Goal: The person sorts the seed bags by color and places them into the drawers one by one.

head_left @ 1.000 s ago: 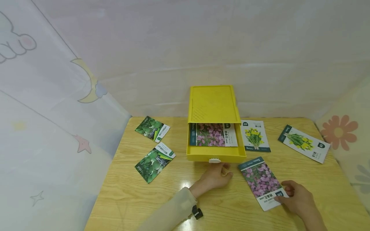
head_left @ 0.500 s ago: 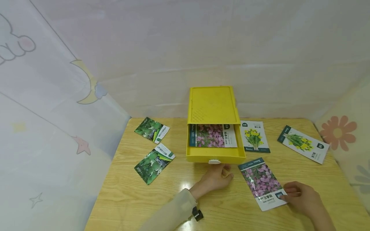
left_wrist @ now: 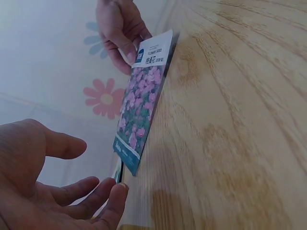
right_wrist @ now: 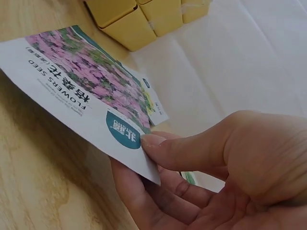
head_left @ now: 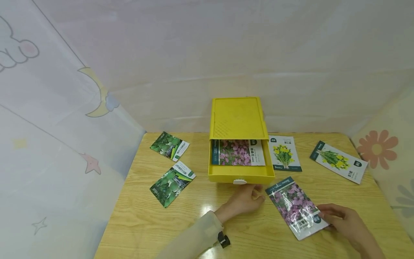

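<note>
My right hand [head_left: 346, 223] pinches a corner of a flower seed packet [head_left: 295, 207] with pink blooms, thumb on top and fingers beneath. In the right wrist view the held end of the seed packet [right_wrist: 91, 91] is raised off the table. My left hand [head_left: 244, 201] is just in front of the yellow drawer [head_left: 240, 178], fingers loosely bent with nothing in them. The left wrist view shows this left hand [left_wrist: 57, 177] near the packet's far end, apart from it. A second pink-flower packet [head_left: 240, 153] lies inside the pulled-out drawer.
Two green-leaf packets [head_left: 169, 145] lie on the left of the wooden table [head_left: 136, 230]. To the right of the yellow box [head_left: 239, 117] are two yellow-flower packets, one close beside it [head_left: 284, 153] and another further right [head_left: 339, 162]. A pale curtain [head_left: 181, 64] rises behind.
My right hand has lifted the near end of the pink-flower packet, shifting it slightly right. My left hand has moved a little to the right in front of the drawer.
</note>
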The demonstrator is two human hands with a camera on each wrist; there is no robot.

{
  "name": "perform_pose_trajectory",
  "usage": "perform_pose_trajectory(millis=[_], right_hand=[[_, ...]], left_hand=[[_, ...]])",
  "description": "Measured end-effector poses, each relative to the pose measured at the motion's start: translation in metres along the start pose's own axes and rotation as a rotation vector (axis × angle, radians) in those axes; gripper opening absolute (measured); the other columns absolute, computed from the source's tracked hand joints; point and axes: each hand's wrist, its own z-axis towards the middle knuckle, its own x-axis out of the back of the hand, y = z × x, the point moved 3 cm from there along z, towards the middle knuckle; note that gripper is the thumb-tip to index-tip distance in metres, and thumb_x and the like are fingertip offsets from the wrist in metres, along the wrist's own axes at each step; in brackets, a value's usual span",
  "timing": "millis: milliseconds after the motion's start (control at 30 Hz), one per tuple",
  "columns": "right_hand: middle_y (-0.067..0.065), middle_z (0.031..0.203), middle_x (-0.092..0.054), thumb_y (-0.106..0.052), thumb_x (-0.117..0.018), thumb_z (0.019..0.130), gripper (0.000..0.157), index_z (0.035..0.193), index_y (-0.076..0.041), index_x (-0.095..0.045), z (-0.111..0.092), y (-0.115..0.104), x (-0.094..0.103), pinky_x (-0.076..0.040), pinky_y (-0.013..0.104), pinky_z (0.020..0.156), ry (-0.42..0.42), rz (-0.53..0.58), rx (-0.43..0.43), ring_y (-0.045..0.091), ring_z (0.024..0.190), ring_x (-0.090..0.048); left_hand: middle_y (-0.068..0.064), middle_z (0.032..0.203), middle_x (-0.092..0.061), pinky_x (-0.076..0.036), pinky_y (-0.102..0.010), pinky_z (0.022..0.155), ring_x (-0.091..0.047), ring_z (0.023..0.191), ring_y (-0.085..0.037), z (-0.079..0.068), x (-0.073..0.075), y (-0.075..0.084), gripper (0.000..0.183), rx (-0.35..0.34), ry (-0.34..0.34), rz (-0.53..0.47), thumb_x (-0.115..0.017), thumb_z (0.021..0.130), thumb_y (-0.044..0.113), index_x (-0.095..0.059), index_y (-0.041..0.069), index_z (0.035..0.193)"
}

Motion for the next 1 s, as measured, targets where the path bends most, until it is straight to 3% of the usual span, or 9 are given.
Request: perform_pose_trajectory(millis=[233,400,533,733,1000], right_hand=[[0.005,0.107,-0.066,-0.027,-0.069,0.092,0.046,0.129,-0.001,-0.061,-0.004,-0.002,0.001,-0.056,0.035,0.069,-0.014,0.063,0.001,0.015,0.082,-0.06],[0.007,0.111,-0.066,-0.026,-0.069,0.092,0.047,0.13,-0.001,-0.06,-0.006,-0.006,-0.001,-0.056,0.036,0.071,-0.051,0.093,-0.015,0.018,0.085,-0.061],[0.009,0.117,-0.064,-0.026,-0.069,0.092,0.048,0.131,0.001,-0.058,-0.009,-0.011,-0.004,-0.056,0.037,0.074,-0.085,0.094,0.005,0.02,0.088,-0.062],[0.009,0.117,-0.064,-0.023,-0.067,0.093,0.043,0.129,0.001,-0.06,-0.009,-0.017,-0.009,-0.056,0.038,0.073,-0.111,0.094,0.04,0.02,0.088,-0.063],[0.005,0.114,-0.066,-0.02,-0.065,0.095,0.042,0.128,0.005,-0.059,-0.008,-0.025,-0.013,-0.057,0.039,0.074,-0.231,0.131,0.133,0.021,0.09,-0.065]], left_hand=[[0.005,0.131,-0.057,-0.05,-0.019,0.078,-0.06,0.103,-0.008,0.003,-0.006,0.002,0.045,-0.019,-0.014,0.057,-0.06,0.096,0.035,-0.053,0.017,0.137],[0.002,0.134,-0.056,-0.05,-0.02,0.084,-0.059,0.107,-0.006,0.003,-0.008,0.003,0.047,0.001,-0.059,-0.03,-0.056,0.098,0.035,-0.049,0.015,0.14],[0.003,0.127,-0.059,-0.049,-0.02,0.085,-0.058,0.107,-0.003,0.002,-0.009,0.002,0.046,0.011,-0.077,-0.096,-0.054,0.1,0.035,-0.049,0.014,0.14],[0.004,0.122,-0.061,-0.049,-0.021,0.085,-0.058,0.107,-0.005,0.0,-0.008,0.0,0.044,-0.009,-0.077,-0.091,-0.055,0.1,0.033,-0.049,0.015,0.14],[0.007,0.118,-0.06,-0.049,-0.02,0.083,-0.058,0.103,-0.004,-0.002,-0.009,-0.007,0.034,-0.005,-0.075,-0.104,-0.054,0.1,0.03,-0.054,0.018,0.132]])
